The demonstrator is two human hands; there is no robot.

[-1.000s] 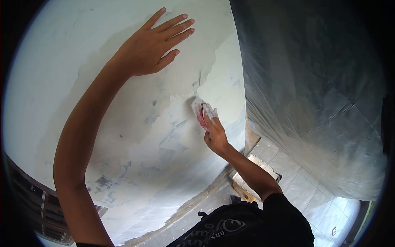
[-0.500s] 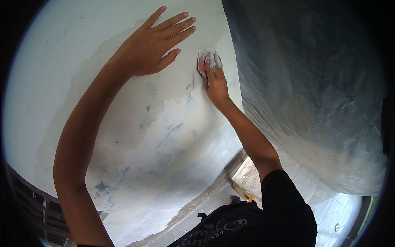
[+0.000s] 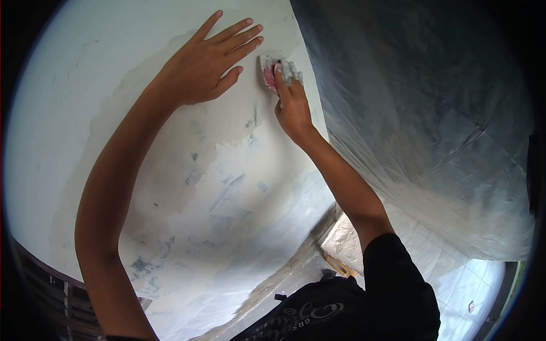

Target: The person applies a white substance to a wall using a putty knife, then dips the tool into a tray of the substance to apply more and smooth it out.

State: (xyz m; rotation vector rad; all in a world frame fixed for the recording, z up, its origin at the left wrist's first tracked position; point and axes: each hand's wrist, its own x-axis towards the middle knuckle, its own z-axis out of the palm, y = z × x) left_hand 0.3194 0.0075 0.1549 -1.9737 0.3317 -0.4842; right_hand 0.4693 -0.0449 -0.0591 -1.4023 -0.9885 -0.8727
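My left hand point(image 3: 199, 63) lies with fingers spread against the pale wall point(image 3: 222, 119), palm side toward it, holding nothing. Higher on the right, close to the wall's edge, my right hand point(image 3: 293, 102) grips a small flat putty scraper point(image 3: 270, 78), pinkish red and smeared with white paste. White paste also coats the fingers of that hand. The scraper's upper edge is right at the wall surface. Around both hands the wall is patchy, with grey-beige areas, whiter areas and dark scuffs below.
Grey translucent plastic sheeting point(image 3: 415, 113) hangs along the right side of the wall. Below are a pale board-like slab point(image 3: 345, 241) near the wall's foot and a tiled floor point(image 3: 455, 284). Dark shelving or slats point(image 3: 48, 290) show at lower left.
My right hand has moved slightly up the wall with the scraper, which is now tilted a little differently. My left hand remains spread on the wall; the view has shifted slightly.
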